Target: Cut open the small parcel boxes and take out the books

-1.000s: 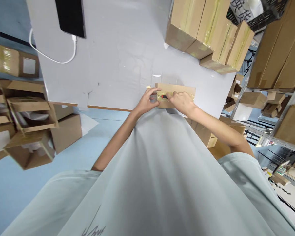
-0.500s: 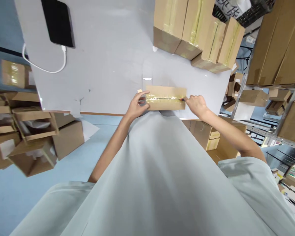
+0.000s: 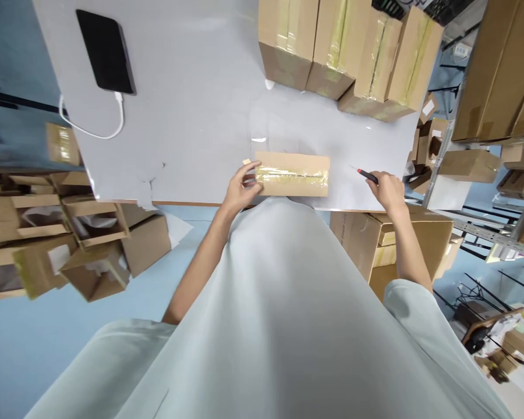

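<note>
Hands [image 3: 386, 190] well apart (tool [image 3: 367, 176] in right)

Bright, even light across your table [image 3: 192, 128], faint sheen near top. Glare on the taped box [image 3: 292, 174] before you. Soft shading down your shirt [image 3: 283, 291]. Edges stretched; lower-right clutter [image 3: 513, 343] soft.

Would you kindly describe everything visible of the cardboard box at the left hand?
The cardboard box is brown and oblong, with shiny yellowish tape running lengthwise along its top and a thin dark line along the tape. Its top lies flat; the underside is hidden. It rests on the table by the front edge, roughly parallel to it, the left hand gripping its left end.
</note>
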A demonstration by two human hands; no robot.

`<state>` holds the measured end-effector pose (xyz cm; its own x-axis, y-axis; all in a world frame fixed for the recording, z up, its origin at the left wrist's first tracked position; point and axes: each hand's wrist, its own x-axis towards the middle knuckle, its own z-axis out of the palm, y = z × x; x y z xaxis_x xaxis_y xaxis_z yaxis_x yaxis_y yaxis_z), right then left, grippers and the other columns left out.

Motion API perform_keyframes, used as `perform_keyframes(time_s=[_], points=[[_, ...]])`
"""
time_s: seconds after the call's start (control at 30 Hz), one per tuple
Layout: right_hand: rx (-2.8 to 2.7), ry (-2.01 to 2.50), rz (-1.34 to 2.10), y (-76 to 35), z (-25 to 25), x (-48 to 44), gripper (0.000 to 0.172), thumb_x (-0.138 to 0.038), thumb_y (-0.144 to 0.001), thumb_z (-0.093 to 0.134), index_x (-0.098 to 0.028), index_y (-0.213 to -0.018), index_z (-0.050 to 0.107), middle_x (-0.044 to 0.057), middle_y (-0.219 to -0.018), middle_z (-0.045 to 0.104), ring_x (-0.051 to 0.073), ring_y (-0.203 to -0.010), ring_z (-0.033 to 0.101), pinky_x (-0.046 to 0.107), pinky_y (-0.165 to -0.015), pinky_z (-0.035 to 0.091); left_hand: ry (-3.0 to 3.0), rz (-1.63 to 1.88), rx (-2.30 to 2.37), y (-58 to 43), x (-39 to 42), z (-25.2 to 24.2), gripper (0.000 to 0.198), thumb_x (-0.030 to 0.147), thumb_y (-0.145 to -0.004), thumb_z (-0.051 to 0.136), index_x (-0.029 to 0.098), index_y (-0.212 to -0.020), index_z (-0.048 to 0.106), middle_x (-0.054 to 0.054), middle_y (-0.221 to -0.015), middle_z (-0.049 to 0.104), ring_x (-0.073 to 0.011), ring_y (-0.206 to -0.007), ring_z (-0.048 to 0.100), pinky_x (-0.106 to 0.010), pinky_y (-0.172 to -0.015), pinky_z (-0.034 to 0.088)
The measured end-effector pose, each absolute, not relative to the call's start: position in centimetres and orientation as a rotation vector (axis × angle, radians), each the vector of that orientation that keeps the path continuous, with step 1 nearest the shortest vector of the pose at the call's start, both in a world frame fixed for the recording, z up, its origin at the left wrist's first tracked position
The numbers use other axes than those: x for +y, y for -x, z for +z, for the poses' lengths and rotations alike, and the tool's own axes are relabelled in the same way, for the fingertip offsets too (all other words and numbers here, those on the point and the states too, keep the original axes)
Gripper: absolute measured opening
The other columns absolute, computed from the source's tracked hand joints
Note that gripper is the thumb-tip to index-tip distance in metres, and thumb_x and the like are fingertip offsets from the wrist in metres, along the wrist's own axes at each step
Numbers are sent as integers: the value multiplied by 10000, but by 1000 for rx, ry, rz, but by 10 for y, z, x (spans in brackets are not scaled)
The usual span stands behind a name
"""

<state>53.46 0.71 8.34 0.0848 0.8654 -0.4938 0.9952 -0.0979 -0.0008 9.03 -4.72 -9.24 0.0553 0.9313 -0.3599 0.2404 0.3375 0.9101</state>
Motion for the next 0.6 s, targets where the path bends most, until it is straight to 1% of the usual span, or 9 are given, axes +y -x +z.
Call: perform_keyframes(time_s=[0.03, 0.1, 0.17, 0.27, 0.37, 0.43, 0.5, 0.6], points=[[1788, -2162, -677, -539, 70, 2, 228, -372, -1067, 713, -188, -1142, 827, 148, -1011, 825, 302, -930, 741, 395, -849, 508, -1131, 746, 1445, -90, -47, -92, 703, 427, -841, 747, 276, -1523, 666, -145, -1638, 624, -311, -1259, 763, -439, -1001, 692], [1618, -2418, -1083, -536, 35, -10, 270, -419, -1051, 708, -162, -1075, 787, 98, -910, 813, 236, -809, 729, 341, -777, 532, -1127, 733, 1445, -90, -49, -91, 713, 462, -855, 750, 270, -1535, 655, -147, -1648, 622, -310, -1284, 760, -419, -1002, 691], [1345, -2656, -1488, -517, -2, -25, 315, -440, -1042, 682, -142, -1123, 741, 82, -917, 819, 178, -740, 718, 295, -719, 540, -1134, 722, 1464, -87, -51, -91, 724, 505, -879, 744, 268, -1555, 638, -150, -1650, 620, -305, -1314, 754, -399, -1008, 688], [1012, -2877, -1832, -474, -45, -47, 406, -471, -993, 720, -139, -1226, 708, 66, -995, 835, 133, -783, 741, 254, -745, 562, -1134, 715, 1518, -76, -55, -90, 726, 534, -911, 721, 276, -1582, 615, -157, -1651, 623, -296, -1340, 751, -391, -1026, 682], [861, -2938, -2063, -434, -65, -62, 531, -549, -922, 780, -157, -1275, 718, 58, -1071, 832, 148, -910, 765, 270, -809, 620, -1127, 729, 1552, -57, -56, -91, 705, 479, -907, 711, 272, -1575, 625, -158, -1637, 646, -290, -1342, 752, -411, -1073, 669], [888, -2942, -2167, -412, -65, -68, 632, -637, -885, 785, -177, -1315, 733, 54, -1117, 821, 174, -988, 758, 295, -822, 652, -1121, 748, 1568, -43, -54, -92, 697, 407, -865, 723, 258, -1542, 651, -152, -1620, 665, -299, -1349, 746, -423, -1077, 668], [966, -2943, -2177, -395, -59, -70, 705, -715, -859, 772, -189, -1328, 755, 46, -1128, 807, 190, -1006, 738, 314, -827, 673, -1114, 757, 1594, -31, -51, -93, 714, 335, -814, 734, 252, -1520, 662, -147, -1614, 670, -303, -1327, 754, -420, -1047, 678], [1172, -2931, -2049, -380, -42, -71, 714, -780, -866, 740, -193, -1269, 794, 32, -1066, 793, 207, -972, 723, 347, -843, 694, -1111, 754, 1642, -26, -45, -99, 768, 258, -779, 735, 262, -1540, 630, -151, -1637, 647, -284, -1249, 779, -397, -995, 684]])
